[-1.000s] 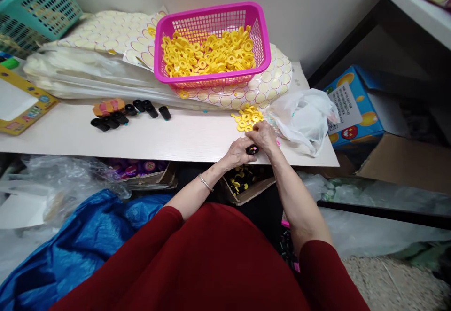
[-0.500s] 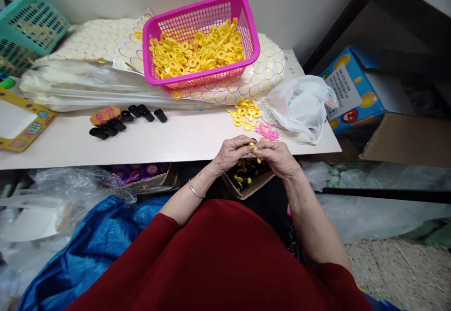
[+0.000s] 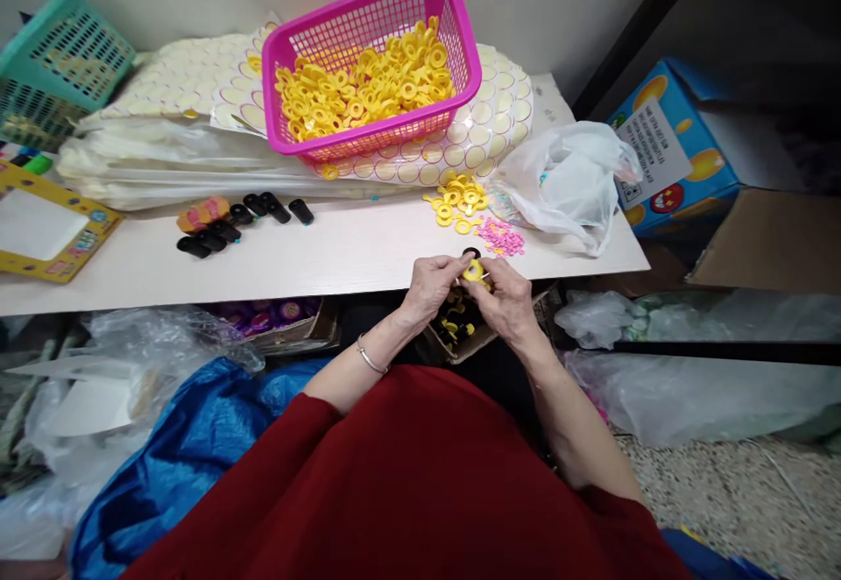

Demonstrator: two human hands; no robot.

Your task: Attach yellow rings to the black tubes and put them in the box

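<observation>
My left hand (image 3: 430,286) and my right hand (image 3: 507,300) meet at the front edge of the white table (image 3: 328,251). Together they pinch a small black part topped with a yellow ring (image 3: 471,268). Beyond the hands, a small heap of loose yellow rings (image 3: 458,199) lies beside a patch of tiny pink pieces (image 3: 500,237). Below the hands, an open cardboard box (image 3: 460,330) holds black-and-yellow parts. A pink basket (image 3: 368,63) full of yellow rings rests on patterned sheets at the back.
Several black cylinders (image 3: 243,216) and an orange piece lie at table left. A white plastic bag (image 3: 565,181) sits at the right end, a teal basket (image 3: 56,63) far left, a yellow-framed card (image 3: 45,229) near it. Blue bag (image 3: 190,431) and a blue carton (image 3: 670,155) flank me.
My hands drew back from the ring heap to the table edge and now hold the black part with a yellow ring on it. The view has tilted slightly.
</observation>
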